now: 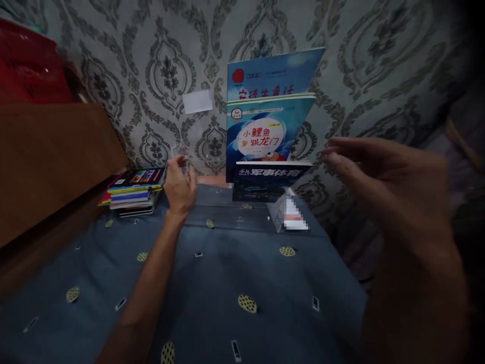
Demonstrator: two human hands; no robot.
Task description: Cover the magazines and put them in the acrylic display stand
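A clear plastic book stand point(212, 217) with stepped tiers stands on the blue cloth, and three books lean upright in it towards its right side. At the back is a blue book point(276, 73), in the middle a teal-and-blue book point(265, 126), in front a dark book point(265, 183). My left hand point(180, 187) is closed around the left end of the stand. Off to the right of the books, my right hand point(394, 187) is raised in the air. Its fingers are stretched out with nothing between them, and it touches no book.
A stack of several books point(136, 189) lies left of the stand, beside a brown wooden panel point(56, 162). Above that panel is a red bag-like object point(32, 65). Patterned wallpaper point(162, 60) rises behind, with a white card-like rectangle point(197, 101) in front of it. A patterned blue cloth point(212, 288) covers the surface.
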